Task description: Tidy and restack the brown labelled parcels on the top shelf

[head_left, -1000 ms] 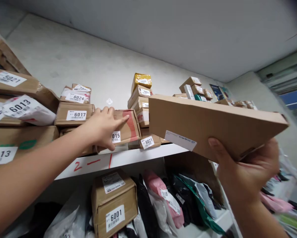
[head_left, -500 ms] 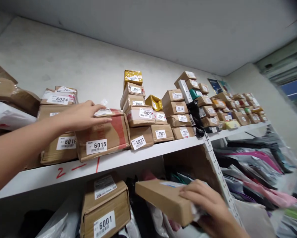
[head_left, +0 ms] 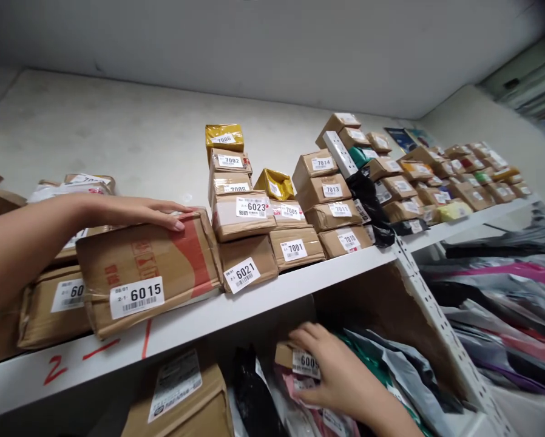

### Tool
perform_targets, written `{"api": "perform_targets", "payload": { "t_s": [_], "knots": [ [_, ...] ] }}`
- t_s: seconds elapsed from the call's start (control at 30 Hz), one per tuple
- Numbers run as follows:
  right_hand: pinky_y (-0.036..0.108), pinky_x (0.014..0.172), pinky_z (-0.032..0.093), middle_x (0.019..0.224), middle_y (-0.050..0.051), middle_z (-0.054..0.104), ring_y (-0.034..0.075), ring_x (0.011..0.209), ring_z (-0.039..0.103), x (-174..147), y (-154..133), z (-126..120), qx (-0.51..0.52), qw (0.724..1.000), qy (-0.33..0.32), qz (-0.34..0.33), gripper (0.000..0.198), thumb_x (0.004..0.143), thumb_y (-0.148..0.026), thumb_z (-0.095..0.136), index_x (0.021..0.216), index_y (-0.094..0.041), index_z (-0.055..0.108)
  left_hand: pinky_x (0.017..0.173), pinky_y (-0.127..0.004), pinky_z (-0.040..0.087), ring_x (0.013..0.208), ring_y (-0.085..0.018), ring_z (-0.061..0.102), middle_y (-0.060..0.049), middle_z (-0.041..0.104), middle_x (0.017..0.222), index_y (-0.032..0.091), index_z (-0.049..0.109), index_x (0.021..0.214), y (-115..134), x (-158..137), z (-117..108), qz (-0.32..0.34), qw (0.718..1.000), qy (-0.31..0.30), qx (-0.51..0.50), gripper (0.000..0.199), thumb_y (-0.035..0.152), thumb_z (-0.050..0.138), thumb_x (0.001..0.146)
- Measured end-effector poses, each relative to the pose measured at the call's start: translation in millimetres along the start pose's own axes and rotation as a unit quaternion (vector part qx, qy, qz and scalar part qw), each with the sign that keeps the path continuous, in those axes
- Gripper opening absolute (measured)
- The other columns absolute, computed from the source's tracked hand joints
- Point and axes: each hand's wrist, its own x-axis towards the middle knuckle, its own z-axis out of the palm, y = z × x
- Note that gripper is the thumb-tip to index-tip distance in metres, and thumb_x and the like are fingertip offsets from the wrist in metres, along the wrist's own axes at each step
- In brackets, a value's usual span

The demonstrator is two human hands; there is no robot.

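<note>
My left hand (head_left: 136, 213) lies over the top of the cardboard box labelled 6015 (head_left: 176, 261), its fingers stretched out. That box stands on the upper shelf at a slant, its front bottom edge at the shelf's lip. In the lower compartment my right hand (head_left: 329, 370) has its fingers curved over a small cardboard box (head_left: 284, 354), with the thumb lower down. This box's label begins with 600; the last digit is partly covered by the hand. Pink and clear plastic parcels (head_left: 295, 394) lie under the small box.
Stacked boxes (head_left: 245, 218) line the white upper shelf (head_left: 186, 325), which has red marks on its edge. Below stand a larger box (head_left: 186, 400), a black bag (head_left: 254, 394) and grey and green bags (head_left: 382, 364). A perforated post (head_left: 436, 315) divides the shelving.
My right hand has moved the small box leftward and deeper into the lower compartment, turning its labelled end forward. My left hand stays on the 6015 box. The view has shifted right.
</note>
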Motion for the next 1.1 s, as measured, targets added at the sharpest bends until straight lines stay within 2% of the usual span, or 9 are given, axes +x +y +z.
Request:
{"api": "perform_targets", "payload": {
  "t_s": [0.07,0.13,0.23,0.4,0.53,0.63,0.73,0.83,1.1],
  "knots": [
    [0.037,0.080,0.055,0.103,0.006,0.065,0.021,0.094,0.062,20.8,-20.8,-14.0,0.034,0.975,0.175,-0.135,0.030,0.079,-0.018,0.065,0.108,-0.022,0.059,0.078,-0.027,0.055,0.110,-0.028,0.064,-0.001,0.064,0.132,0.036,0.046,0.136,1.0,2.5,-2.9,-0.019,0.999,-0.013,-0.045,0.087,0.070,0.068,0.060],
    [0.034,0.086,0.054,0.103,0.007,0.066,0.019,0.098,0.060,47.9,-43.6,-23.4,0.039,0.904,0.338,-0.259,0.031,0.083,-0.015,0.060,0.114,-0.020,0.057,0.078,-0.028,0.055,0.107,-0.029,0.065,-0.001,0.067,0.126,0.035,0.048,0.134,2.2,6.1,-5.6,-0.032,0.998,-0.015,-0.060,0.090,0.071,0.072,0.055],
    [0.045,0.106,0.045,0.131,0.013,0.060,0.028,0.124,0.048,89.8,-69.0,-31.7,-0.065,0.898,0.308,-0.309,0.048,0.084,-0.028,0.063,0.129,-0.016,0.053,0.081,-0.029,0.054,0.109,-0.029,0.064,0.000,0.065,0.130,0.036,0.050,0.132,2.5,11.4,-8.6,-0.040,0.998,-0.015,-0.049,0.089,0.073,0.071,0.054],
    [0.051,0.098,0.046,0.134,0.012,0.057,0.033,0.120,0.047,126.8,-73.8,-38.2,-0.132,0.910,0.236,-0.313,0.062,0.074,-0.052,0.074,0.128,-0.024,0.058,0.086,-0.032,0.053,0.119,-0.032,0.058,0.001,0.058,0.139,0.037,0.047,0.136,-5.2,18.4,-9.6,-0.075,0.994,-0.002,-0.077,0.095,0.073,0.071,0.052],
    [0.047,0.089,0.046,0.123,0.011,0.060,0.030,0.106,0.050,131.0,-76.0,-35.2,-0.091,0.925,0.241,-0.279,0.050,0.074,-0.044,0.073,0.118,-0.023,0.064,0.092,-0.035,0.050,0.125,-0.034,0.054,0.000,0.054,0.143,0.035,0.050,0.135,-3.2,22.6,-5.7,-0.092,0.992,-0.013,-0.081,0.092,0.081,0.063,0.056],
    [0.043,0.085,0.044,0.109,0.008,0.060,0.027,0.100,0.049,133.2,-89.0,-24.1,-0.047,0.933,0.286,-0.211,0.031,0.072,-0.032,0.067,0.101,-0.021,0.066,0.099,-0.040,0.046,0.120,-0.035,0.056,-0.007,0.058,0.140,0.026,0.058,0.126,13.3,29.6,0.5,-0.081,0.996,0.027,0.023,0.094,0.091,0.047,0.059],
    [0.045,0.087,0.044,0.104,0.010,0.053,0.028,0.098,0.045,136.3,-102.7,-9.1,-0.042,0.938,0.320,-0.122,0.029,0.068,-0.024,0.066,0.096,-0.020,0.060,0.104,-0.040,0.040,0.117,-0.033,0.057,-0.010,0.062,0.134,0.020,0.063,0.121,34.8,40.9,7.9,0.007,0.979,0.107,0.175,0.080,0.078,0.041,0.071],
    [0.047,0.092,0.043,0.104,0.011,0.048,0.030,0.101,0.042,138.8,-108.0,2.1,-0.030,0.938,0.335,-0.087,0.032,0.066,-0.018,0.064,0.096,-0.020,0.056,0.105,-0.030,0.038,0.124,-0.026,0.054,-0.003,0.059,0.138,0.023,0.061,0.125,47.8,49.9,12.9,0.093,0.972,0.094,0.192,0.064,0.057,0.040,0.074],
    [0.046,0.093,0.041,0.105,0.010,0.044,0.029,0.102,0.041,139.3,-102.2,5.6,0.010,0.931,0.351,-0.102,0.033,0.068,-0.018,0.063,0.100,-0.019,0.058,0.097,-0.037,0.043,0.111,-0.030,0.060,-0.009,0.067,0.123,0.019,0.068,0.109,47.0,52.6,10.9,0.014,0.971,0.102,0.214,0.062,0.061,0.039,0.073]
  ]
}}
